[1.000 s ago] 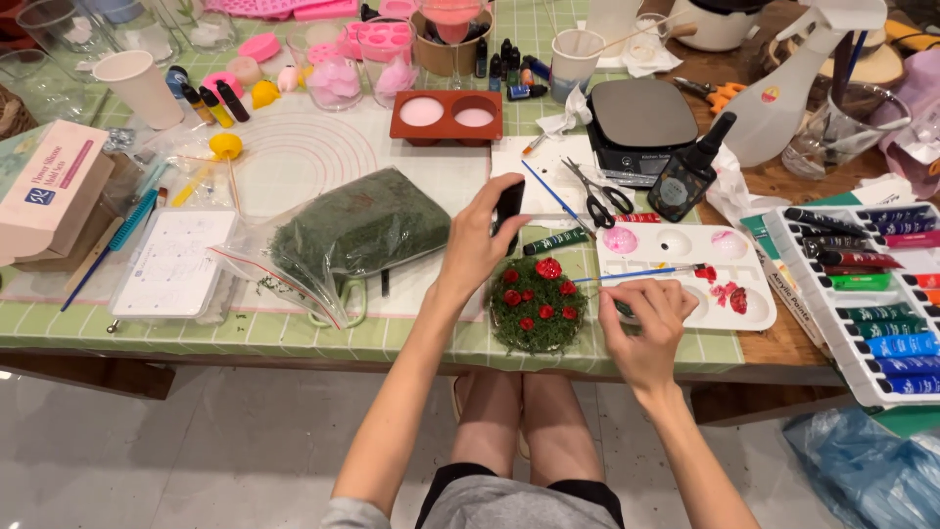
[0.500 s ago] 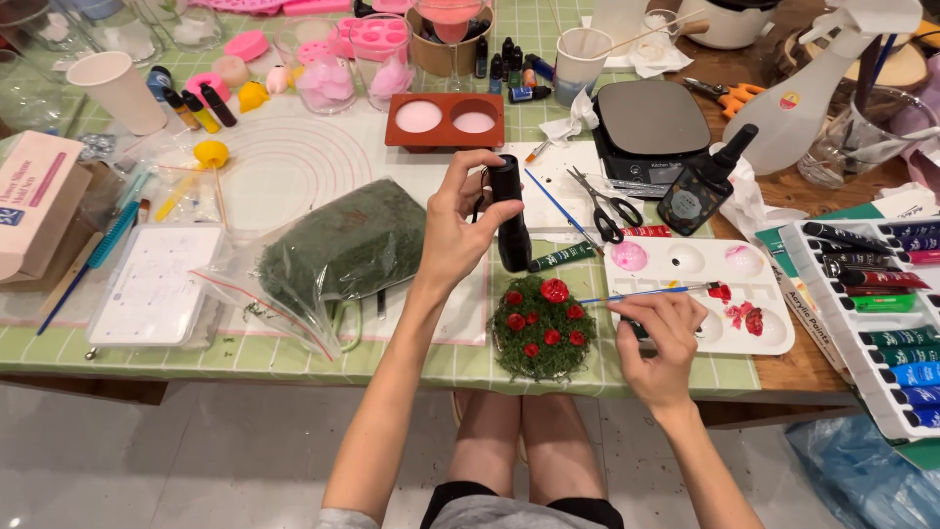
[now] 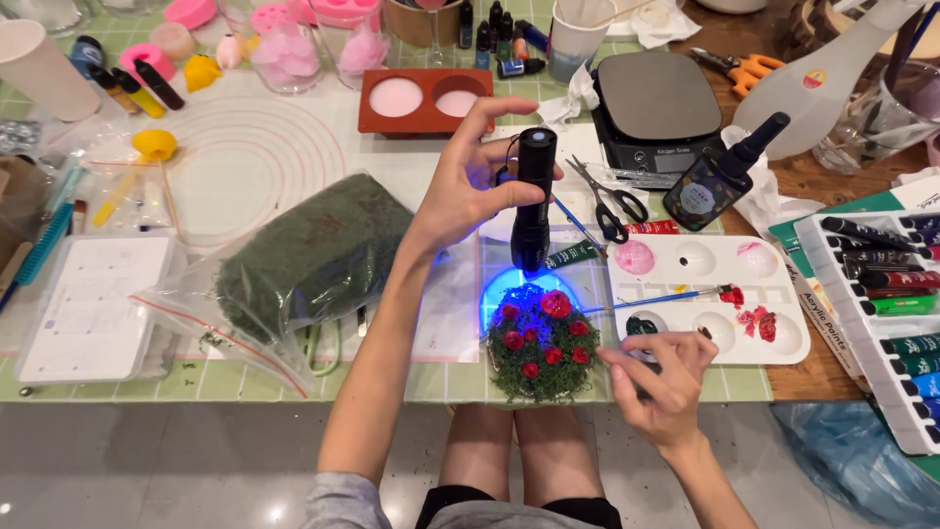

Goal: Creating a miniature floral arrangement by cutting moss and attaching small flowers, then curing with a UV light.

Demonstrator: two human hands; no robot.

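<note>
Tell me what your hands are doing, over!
Left hand grips black torch, blue beam down on moss mound with red flowers. Right hand rests beside mound, at paint palette. Nothing between torch and mound.

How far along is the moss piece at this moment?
Looks done: the moss mound already carries red flowers. In hand: the left hand aims a black torch down, casting blue light on it; the right hand rests at the palette edge beside it. What remains cannot be told.
</note>
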